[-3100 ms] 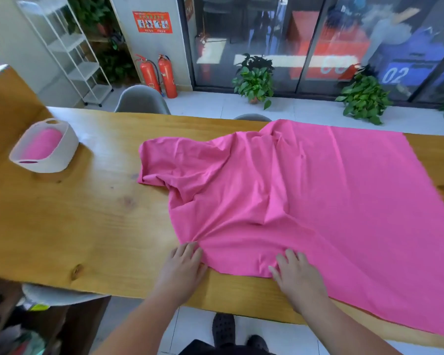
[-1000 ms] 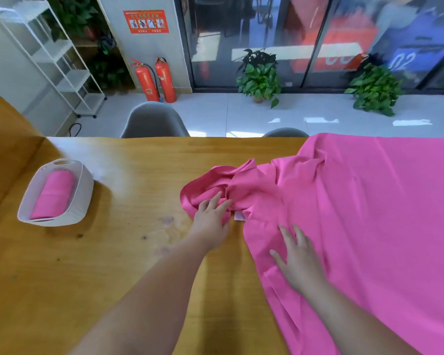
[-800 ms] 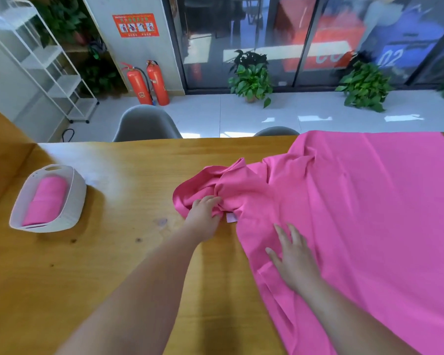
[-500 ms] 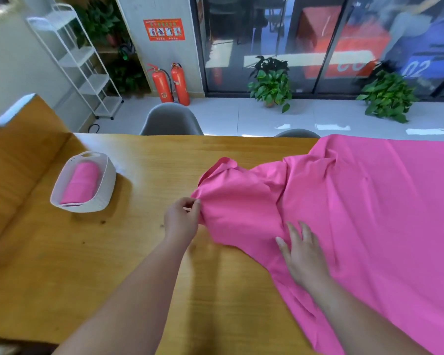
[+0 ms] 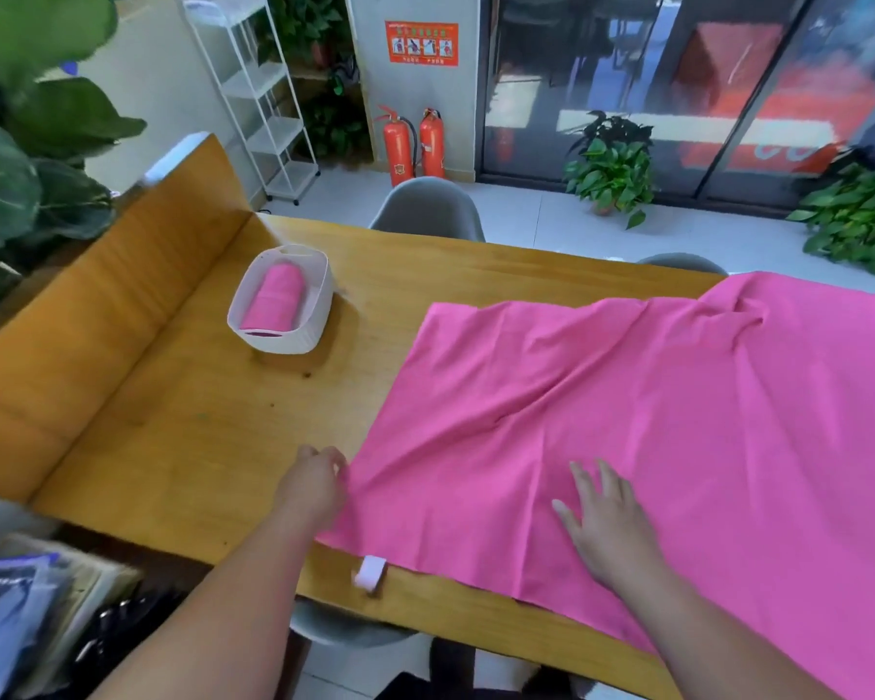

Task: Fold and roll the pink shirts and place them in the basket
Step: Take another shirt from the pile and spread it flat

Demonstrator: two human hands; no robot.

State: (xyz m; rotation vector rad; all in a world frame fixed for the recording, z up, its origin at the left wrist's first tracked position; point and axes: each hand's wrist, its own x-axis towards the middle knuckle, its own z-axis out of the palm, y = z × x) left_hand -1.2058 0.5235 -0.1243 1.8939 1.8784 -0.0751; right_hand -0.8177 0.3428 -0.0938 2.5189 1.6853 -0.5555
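While right hand [image 5: 608, 528] rests on pink shirt [image 5: 678, 421] | left hand [image 5: 314, 485] grips its edge

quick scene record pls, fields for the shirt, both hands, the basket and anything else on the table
shirt: pink shirt spread out on the wooden table, wrinkled
left: left hand curled at the shirt's near left edge, seemingly pinching it
right: right hand flat on the cloth, fingers spread
basket: white basket left of the shirt, one rolled pink shirt inside
other: white tag at the shirt's near edge
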